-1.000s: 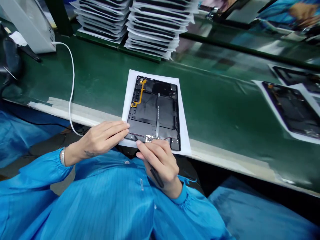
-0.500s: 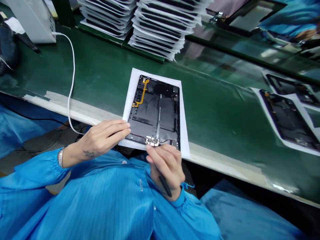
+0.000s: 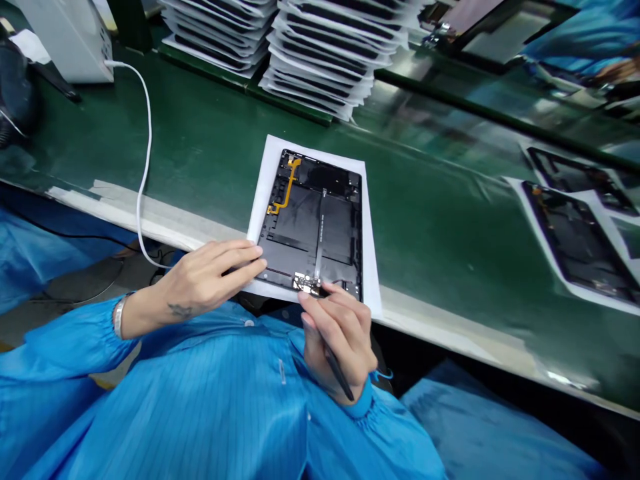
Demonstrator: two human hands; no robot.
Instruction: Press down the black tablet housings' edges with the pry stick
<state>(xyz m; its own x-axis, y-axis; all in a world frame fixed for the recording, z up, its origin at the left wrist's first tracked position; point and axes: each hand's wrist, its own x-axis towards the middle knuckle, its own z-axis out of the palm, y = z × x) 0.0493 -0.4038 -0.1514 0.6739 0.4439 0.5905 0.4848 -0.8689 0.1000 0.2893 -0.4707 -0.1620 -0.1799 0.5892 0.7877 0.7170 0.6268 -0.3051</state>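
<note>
An opened black tablet housing (image 3: 295, 233) lies on a white sheet (image 3: 371, 260) in front of me. Along its upper left side runs an orange flex cable (image 3: 289, 192), and a grey ribbon (image 3: 319, 233) stretches down the middle to a small circuit board (image 3: 306, 283) at the near edge. My left hand (image 3: 207, 273) rests with outstretched fingers at the housing's near left corner. Bent over the small board is my right hand (image 3: 343, 333), its fingertips at the board's near edge. It grips a slim black pen-like tool (image 3: 340, 377), whose tip is hidden by the fingers.
Tall stacks of sheet-wrapped panels (image 3: 320, 60) stand behind the housing. A white cable (image 3: 149, 133) runs from a white box (image 3: 80, 47) over the bench edge at left. More tablet housings (image 3: 575, 233) lie on sheets at right. A blurred co-worker's sleeve (image 3: 590, 40) shows beyond.
My right hand has shifted slightly right, and a finger now reaches the board's right end, uncovering more of the board. The left hand stays at the corner, barely moved.
</note>
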